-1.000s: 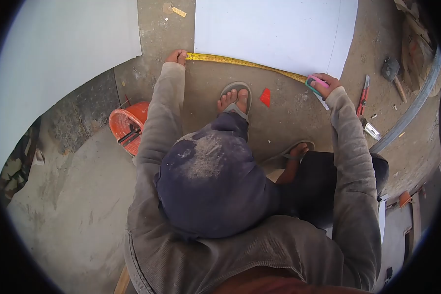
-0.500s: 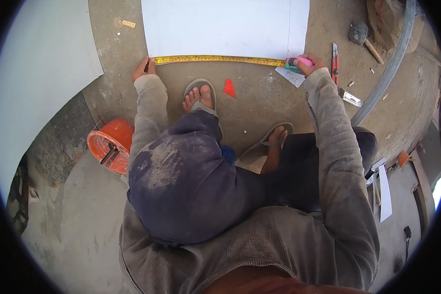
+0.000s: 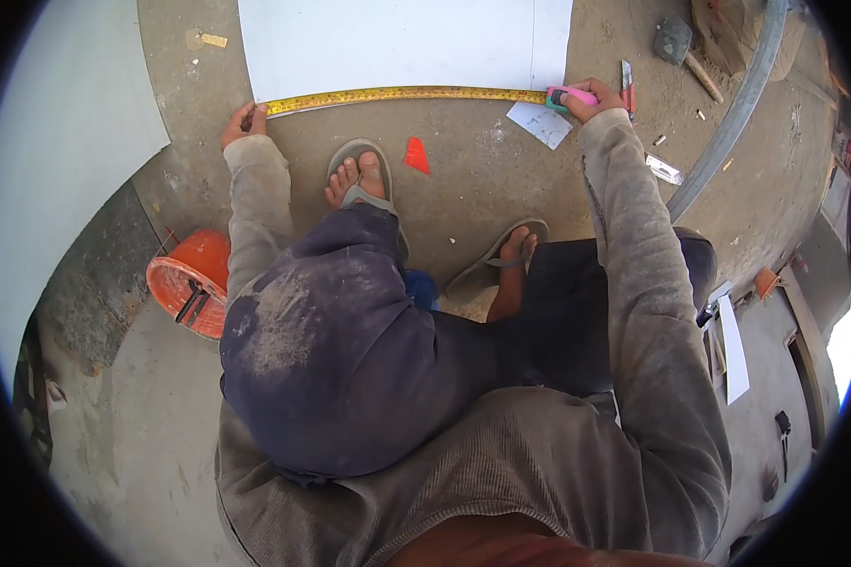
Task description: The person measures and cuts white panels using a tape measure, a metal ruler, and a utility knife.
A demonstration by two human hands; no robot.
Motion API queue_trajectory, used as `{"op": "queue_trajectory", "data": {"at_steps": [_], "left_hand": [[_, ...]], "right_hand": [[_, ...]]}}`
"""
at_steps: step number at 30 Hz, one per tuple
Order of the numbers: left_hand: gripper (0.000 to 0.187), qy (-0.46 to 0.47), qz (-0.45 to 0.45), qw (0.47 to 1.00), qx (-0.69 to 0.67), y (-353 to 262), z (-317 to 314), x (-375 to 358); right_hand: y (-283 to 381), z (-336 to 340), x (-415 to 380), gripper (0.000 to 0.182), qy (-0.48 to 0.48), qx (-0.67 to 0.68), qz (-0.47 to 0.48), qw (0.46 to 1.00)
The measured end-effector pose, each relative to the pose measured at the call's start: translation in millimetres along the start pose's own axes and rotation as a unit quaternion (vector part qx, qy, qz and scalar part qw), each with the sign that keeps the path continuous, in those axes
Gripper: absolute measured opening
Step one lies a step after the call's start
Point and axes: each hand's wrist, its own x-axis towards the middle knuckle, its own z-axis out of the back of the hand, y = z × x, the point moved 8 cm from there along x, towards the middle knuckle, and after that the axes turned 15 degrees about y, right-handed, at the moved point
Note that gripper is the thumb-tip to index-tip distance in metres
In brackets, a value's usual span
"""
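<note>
Dusty concrete floor point(image 3: 482, 180) is carrying a white sheet point(image 3: 397, 42); along its near edge a yellow tape measure point(image 3: 402, 94) is lying stretched, the left hand point(image 3: 243, 123) pinning its end, the right hand point(image 3: 591, 97) gripping its pink case point(image 3: 569, 96).

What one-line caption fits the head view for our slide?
Left hand pins a yellow tape measure along the white board edge; right hand holds its pink case.

I count one tape measure point(image 3: 402, 94), two white sheets point(image 3: 397, 42) and two sandals point(image 3: 355, 156). I also see one orange bucket point(image 3: 187, 283), one hammer point(image 3: 681, 47).
</note>
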Motion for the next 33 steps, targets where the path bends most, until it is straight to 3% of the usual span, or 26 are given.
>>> {"op": "queue_trajectory", "data": {"at_steps": [4,7,10,12,15,17,18,21,22,28,33], "left_hand": [[0.026,-0.002,0.006,1.000,0.003,-1.7,-2.1,0.2],[0.028,-0.022,-0.041,0.999,0.021,-12.3,-3.4,-4.8],[0.032,-0.056,-0.087,0.986,0.130,-49.8,-6.2,-20.8],[0.032,-0.171,-0.223,0.896,0.343,-102.6,-14.0,-47.9],[0.027,0.010,-0.357,0.905,0.232,-151.8,-69.2,-78.8],[0.021,0.211,-0.488,0.824,0.198,-177.0,-133.4,-110.6],[0.029,0.278,-0.526,0.779,0.197,-185.2,-161.4,-129.4],[0.043,0.384,-0.580,0.673,0.252,-198.5,-221.9,-170.6],[0.049,0.410,-0.584,0.639,0.286,-197.8,-237.9,-176.9],[0.064,0.361,-0.516,0.637,0.445,-180.9,-291.2,-159.0],[0.065,0.402,-0.453,0.627,0.490,-185.2,-304.2,-154.3]], "right_hand": [[17.3,2.1,-6.2,0.038,-0.038,-0.099,-0.041,0.994],[23.1,-1.2,-8.1,0.045,-0.039,-0.122,-0.093,0.987],[35.5,-1.2,-13.5,0.047,-0.038,-0.153,-0.127,0.979],[32.9,-1.4,-10.1,0.047,-0.044,-0.169,-0.122,0.977],[37.4,-2.8,-10.4,0.048,-0.039,-0.171,-0.119,0.977],[40.7,-4.9,-11.9,0.049,-0.027,-0.161,-0.123,0.979],[42.4,-5.8,-12.6,0.049,-0.030,-0.161,-0.123,0.979],[45.0,-7.8,-14.4,0.048,-0.033,-0.159,-0.130,0.978],[44.6,-8.6,-14.5,0.048,-0.034,-0.154,-0.138,0.978],[35.4,-9.2,-5.8,0.046,-0.047,-0.135,-0.123,0.982],[28.2,-9.1,-7.1,0.047,-0.024,-0.117,-0.119,0.986]]}}
